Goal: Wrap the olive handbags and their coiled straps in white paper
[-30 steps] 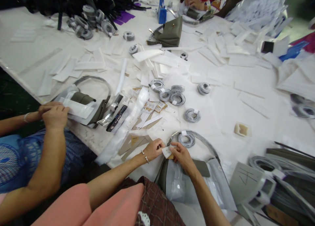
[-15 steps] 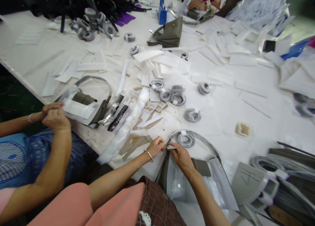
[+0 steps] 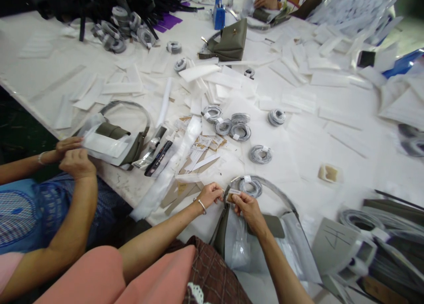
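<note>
My left hand (image 3: 210, 194) and my right hand (image 3: 247, 205) meet at the near edge of the white table (image 3: 298, 154). Both are pinched on a small white and tan tag (image 3: 232, 193) at the top of an olive bag (image 3: 225, 231) partly wrapped in clear plastic (image 3: 243, 244). The bag hangs over the table's edge toward my lap. A coil of grey cord (image 3: 251, 187) lies just beyond my fingers, touching the bag's curved grey strap (image 3: 281, 196).
On my left another person's hands (image 3: 73, 156) hold a white sheet over a second olive bag (image 3: 115, 138). Grey cord coils (image 3: 232, 127), white paper strips (image 3: 218, 79) and tags (image 3: 203, 147) litter the middle. A third bag (image 3: 230, 43) stands far back. Grey card pieces (image 3: 344, 246) lie right.
My hands have drawn closer together and shifted slightly up onto the bag's top edge, still pinching the small tag. The person on the left has lifted their hands a little.
</note>
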`<state>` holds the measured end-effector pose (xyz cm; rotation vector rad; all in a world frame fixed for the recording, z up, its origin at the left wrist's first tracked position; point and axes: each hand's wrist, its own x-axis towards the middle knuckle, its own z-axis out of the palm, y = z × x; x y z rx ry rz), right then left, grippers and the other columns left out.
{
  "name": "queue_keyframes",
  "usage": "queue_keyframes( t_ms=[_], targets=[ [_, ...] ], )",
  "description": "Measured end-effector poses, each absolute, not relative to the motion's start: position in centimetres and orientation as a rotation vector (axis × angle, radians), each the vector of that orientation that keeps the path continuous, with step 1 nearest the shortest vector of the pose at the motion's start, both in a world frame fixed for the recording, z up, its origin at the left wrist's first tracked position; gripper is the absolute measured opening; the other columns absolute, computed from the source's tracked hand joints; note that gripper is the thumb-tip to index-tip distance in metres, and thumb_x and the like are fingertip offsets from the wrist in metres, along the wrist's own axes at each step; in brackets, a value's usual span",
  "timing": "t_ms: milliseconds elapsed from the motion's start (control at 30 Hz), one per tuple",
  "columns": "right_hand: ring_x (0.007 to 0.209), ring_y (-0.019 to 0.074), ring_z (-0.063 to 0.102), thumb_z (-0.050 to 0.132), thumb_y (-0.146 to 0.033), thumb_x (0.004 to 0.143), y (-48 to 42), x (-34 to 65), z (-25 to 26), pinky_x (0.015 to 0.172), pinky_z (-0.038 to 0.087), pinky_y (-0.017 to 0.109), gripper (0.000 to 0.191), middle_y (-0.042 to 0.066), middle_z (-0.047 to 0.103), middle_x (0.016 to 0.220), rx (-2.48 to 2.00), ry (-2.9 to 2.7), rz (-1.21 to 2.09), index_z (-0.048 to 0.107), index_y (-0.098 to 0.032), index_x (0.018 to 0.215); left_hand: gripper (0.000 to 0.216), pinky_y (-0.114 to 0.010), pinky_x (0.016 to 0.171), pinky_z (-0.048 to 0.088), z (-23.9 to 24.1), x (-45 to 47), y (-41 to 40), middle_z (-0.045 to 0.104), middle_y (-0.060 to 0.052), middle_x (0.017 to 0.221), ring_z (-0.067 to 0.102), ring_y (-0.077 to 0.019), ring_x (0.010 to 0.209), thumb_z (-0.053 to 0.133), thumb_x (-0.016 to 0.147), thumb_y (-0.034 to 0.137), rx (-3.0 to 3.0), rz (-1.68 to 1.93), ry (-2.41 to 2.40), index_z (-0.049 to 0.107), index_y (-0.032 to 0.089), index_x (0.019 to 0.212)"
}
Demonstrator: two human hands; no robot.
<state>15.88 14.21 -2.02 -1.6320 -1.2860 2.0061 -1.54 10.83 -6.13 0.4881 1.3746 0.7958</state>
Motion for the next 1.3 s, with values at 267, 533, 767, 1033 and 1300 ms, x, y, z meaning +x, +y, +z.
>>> queue_keyframes(
  t_ms=[267, 533, 767, 1033, 1300],
  targets=[
    [0.037, 0.0087, 0.042, 0.059, -0.054, 0.077, 14.0, 14.7, -2.5, 0.039, 0.032, 0.021, 0.037, -0.007, 0.052, 0.048, -1.542, -1.354, 2.144, 0.063, -0.019, 0.09, 0.033, -0.019, 0.041, 0.029, -5.9, -1.8, 11.1, 0.055, 0.003, 0.054, 0.044, -0.0064, 0.045, 0.073, 0.06, 0.043, 0.323, 0.837, 1.3, 0.06, 0.014, 0.069],
    [0.04, 0.0116, 0.051, 0.06, -0.026, 0.071, 15.0, 12.3, -2.0, 0.041, 0.036, 0.023, 0.009, -0.005, 0.058, 0.053, -1.736, -1.709, 1.892, 0.052, -0.022, 0.072, 0.034, -0.021, 0.043, 0.026, -5.9, -2.1, 10.3, 0.048, 0.005, 0.054, 0.038, -0.0061, 0.044, 0.072, 0.062, 0.046, 0.37, 0.862, 1.32, 0.06, 0.014, 0.069],
    [0.043, 0.0156, 0.058, 0.055, -0.02, 0.074, 14.2, 11.6, -2.3, 0.043, 0.039, 0.024, 0.017, -0.006, 0.057, 0.052, -1.78, -1.744, 1.748, 0.057, -0.022, 0.091, 0.014, -0.027, 0.072, 0.047, -3.6, -2.5, 9.0, 0.058, -0.004, 0.089, 0.056, -0.0161, 0.084, 0.062, 0.076, 0.029, 1.021, 0.914, 1.492, 0.071, 0.017, 0.076],
    [0.046, 0.0165, 0.058, 0.061, -0.041, 0.073, 13.0, 11.9, -2.4, 0.042, 0.042, 0.025, 0.026, -0.004, 0.061, 0.055, -1.865, -1.198, 1.797, 0.056, -0.021, 0.089, 0.049, -0.023, 0.043, 0.052, -3.4, -1.6, 7.4, 0.055, -0.012, 0.121, 0.064, -0.016, 0.074, 0.067, 0.073, 0.037, 0.517, 0.806, 1.433, 0.055, 0.018, 0.116],
    [0.06, 0.0164, 0.059, 0.057, -0.046, 0.081, 12.0, 12.2, -3.0, 0.057, 0.046, 0.028, 0.024, -0.001, 0.062, 0.068, -1.667, -1.431, 1.621, 0.057, -0.022, 0.084, 0.029, -0.025, 0.051, 0.052, -4.4, -2.1, 10.7, 0.058, 0.001, 0.069, 0.059, -0.0141, 0.061, 0.072, 0.064, 0.039, 0.554, 0.564, 1.361, 0.056, 0.016, 0.073]
  ],
)
